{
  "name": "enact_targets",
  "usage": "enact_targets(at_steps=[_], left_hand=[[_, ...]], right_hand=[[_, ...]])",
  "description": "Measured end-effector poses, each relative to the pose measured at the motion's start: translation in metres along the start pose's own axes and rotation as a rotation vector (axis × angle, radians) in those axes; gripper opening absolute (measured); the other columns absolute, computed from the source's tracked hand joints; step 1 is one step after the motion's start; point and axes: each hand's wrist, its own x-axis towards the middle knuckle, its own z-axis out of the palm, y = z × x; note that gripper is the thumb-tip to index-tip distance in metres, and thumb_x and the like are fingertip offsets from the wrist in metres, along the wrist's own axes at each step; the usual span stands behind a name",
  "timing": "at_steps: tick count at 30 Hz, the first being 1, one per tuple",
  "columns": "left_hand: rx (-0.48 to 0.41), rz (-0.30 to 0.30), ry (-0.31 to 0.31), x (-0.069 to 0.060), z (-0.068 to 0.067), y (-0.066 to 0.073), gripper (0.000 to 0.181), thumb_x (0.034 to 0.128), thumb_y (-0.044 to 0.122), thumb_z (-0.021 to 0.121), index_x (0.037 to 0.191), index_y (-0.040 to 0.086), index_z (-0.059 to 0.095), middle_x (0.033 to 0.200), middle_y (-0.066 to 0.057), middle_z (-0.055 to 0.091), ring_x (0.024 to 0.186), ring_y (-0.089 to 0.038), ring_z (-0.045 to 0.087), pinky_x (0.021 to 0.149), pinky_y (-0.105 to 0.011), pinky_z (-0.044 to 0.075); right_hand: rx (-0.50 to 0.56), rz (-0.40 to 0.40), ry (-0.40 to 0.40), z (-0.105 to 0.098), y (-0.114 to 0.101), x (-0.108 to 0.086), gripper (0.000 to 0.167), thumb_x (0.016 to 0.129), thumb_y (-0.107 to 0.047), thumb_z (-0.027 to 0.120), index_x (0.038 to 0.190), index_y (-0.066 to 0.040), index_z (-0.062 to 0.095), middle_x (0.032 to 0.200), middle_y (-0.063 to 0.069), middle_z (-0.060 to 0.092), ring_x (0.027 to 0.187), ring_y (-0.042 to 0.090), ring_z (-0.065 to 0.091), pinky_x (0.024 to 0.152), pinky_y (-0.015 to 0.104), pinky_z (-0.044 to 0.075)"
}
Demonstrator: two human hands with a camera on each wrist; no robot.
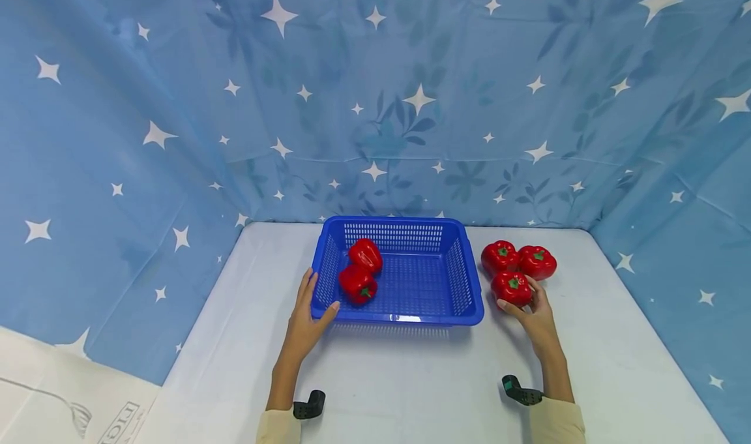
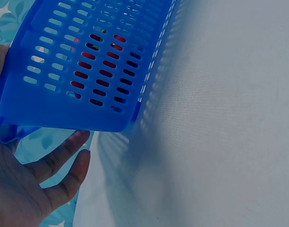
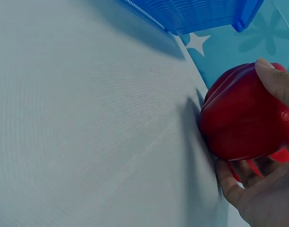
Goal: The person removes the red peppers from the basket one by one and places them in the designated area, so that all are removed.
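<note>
A blue plastic basket [image 1: 411,318] with slotted walls stands on the white table. Inside it, toward the left, are two red bell peppers, one [image 1: 366,255] behind the other [image 1: 357,283]. My left hand [image 1: 304,326] holds the basket's near left corner, thumb on the front rim and fingers along the left side. To the right of the basket, my right hand [image 1: 536,317] grips a red bell pepper [image 3: 246,116] between thumb and fingers; its green stem faces up. Two more red bell peppers, one [image 1: 500,257] beside the other [image 1: 537,262], lie just behind that one.
The white table [image 1: 399,385] runs back to a blue curtain [image 1: 375,105] with white stars, which also hangs along both sides. A black wrist device [image 1: 309,405] sits on the left wrist, another [image 1: 521,390] on the right. Printed cloth [image 1: 64,398] shows at lower left.
</note>
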Motion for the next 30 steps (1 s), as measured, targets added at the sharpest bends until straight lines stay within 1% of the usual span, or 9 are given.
enact_targets(at_steps=[8,16,23,30], left_hand=[[-0.007,-0.008,0.002,-0.0001,0.0006,-0.0019,0.084,0.0902,0.049,0.063,0.157,0.023,0.019,0.165,0.010,0.008,0.152,-0.031,0.016,0.112,-0.061,0.027],[0.001,0.010,0.006,-0.0001,0.0015,-0.0028,0.085,0.0902,0.048,0.064,0.157,0.020,0.019,0.166,0.004,0.009,0.151,-0.034,0.016,0.111,-0.063,0.028],[0.001,-0.002,0.005,-0.0008,0.0014,-0.0029,0.084,0.0902,0.050,0.063,0.157,0.023,0.019,0.165,0.008,0.009,0.152,-0.031,0.017,0.112,-0.060,0.028],[0.004,-0.002,0.009,-0.0008,0.0017,-0.0016,0.085,0.0899,0.050,0.063,0.157,0.023,0.019,0.166,0.007,0.009,0.152,-0.032,0.017,0.111,-0.061,0.030]], right_hand=[[-0.003,-0.003,0.002,0.0019,-0.0002,0.0007,0.102,0.083,-0.033,0.078,0.158,-0.024,0.010,0.165,0.013,0.013,0.151,0.038,0.012,0.116,0.062,0.023],[-0.005,-0.012,0.010,0.0025,0.0018,0.0002,0.100,0.084,-0.032,0.077,0.158,-0.022,0.011,0.164,0.014,0.013,0.151,0.040,0.014,0.116,0.061,0.024],[0.000,-0.017,0.008,0.0043,0.0004,0.0010,0.099,0.084,-0.032,0.077,0.158,-0.022,0.011,0.164,0.015,0.013,0.150,0.040,0.015,0.116,0.060,0.024],[-0.013,-0.016,0.003,0.0040,-0.0019,-0.0005,0.099,0.085,-0.028,0.076,0.158,-0.022,0.009,0.164,0.016,0.011,0.151,0.040,0.014,0.116,0.060,0.024]])
